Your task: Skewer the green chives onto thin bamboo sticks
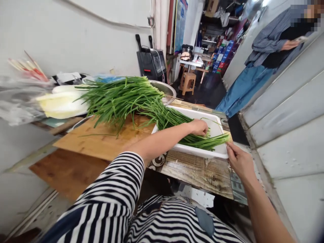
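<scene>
A white plastic tray [219, 155] holds long green garlic chives [174, 118], their pale cut ends toward the right. My left hand [199, 127] reaches across the tray with its fingers curled down on the chives inside. At the tray's near right corner, my right hand [239, 158] is closed in a pinch, touching the pale ends of a small bunch of chives [215, 141]. What exactly lies between those fingertips is too small to make out. A larger heap of chives [118, 98] rests to the left, across a wooden board and the edge of a metal basin [167, 89].
A wooden cutting board [101, 138] overhangs the table's left side. Napa cabbage [63, 104] and plastic bags [15, 98] sit at far left. Beyond are a black speaker [152, 62] and a stool [187, 83]. A person in blue jeans [245, 86] stands at right.
</scene>
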